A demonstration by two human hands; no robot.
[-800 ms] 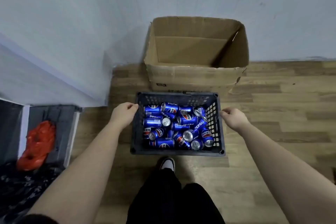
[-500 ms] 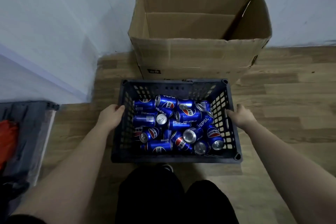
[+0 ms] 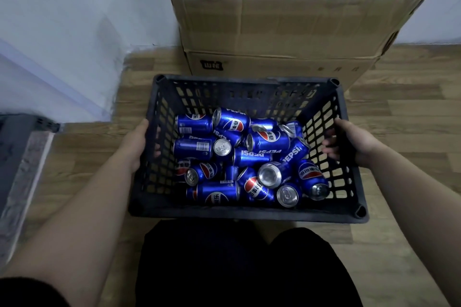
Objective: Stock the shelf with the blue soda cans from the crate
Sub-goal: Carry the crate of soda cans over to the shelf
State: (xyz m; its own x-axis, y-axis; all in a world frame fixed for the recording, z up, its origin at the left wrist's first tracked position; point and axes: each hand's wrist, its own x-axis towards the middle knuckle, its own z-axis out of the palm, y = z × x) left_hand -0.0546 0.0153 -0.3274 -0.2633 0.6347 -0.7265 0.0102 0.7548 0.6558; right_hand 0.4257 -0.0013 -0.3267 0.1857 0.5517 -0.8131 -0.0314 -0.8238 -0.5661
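A black slotted plastic crate (image 3: 244, 213) sits in front of me over the wooden floor, filled with several blue soda cans (image 3: 252, 159) lying in a loose heap. My left hand (image 3: 136, 143) grips the crate's left wall, fingers hooked through to the inside. My right hand (image 3: 349, 143) grips the right wall the same way, fingertips showing through the slots. No shelf is in view.
A large open cardboard box (image 3: 287, 20) stands against the white wall just behind the crate. A grey bin edge (image 3: 22, 157) is at the left. My dark trouser legs (image 3: 239, 264) are below the crate. Wooden floor (image 3: 411, 112) spreads to the right.
The crate, box and hands have grown larger and nearer in view; both hands have stayed on the crate's sides. The red item at the left has slid out of frame.
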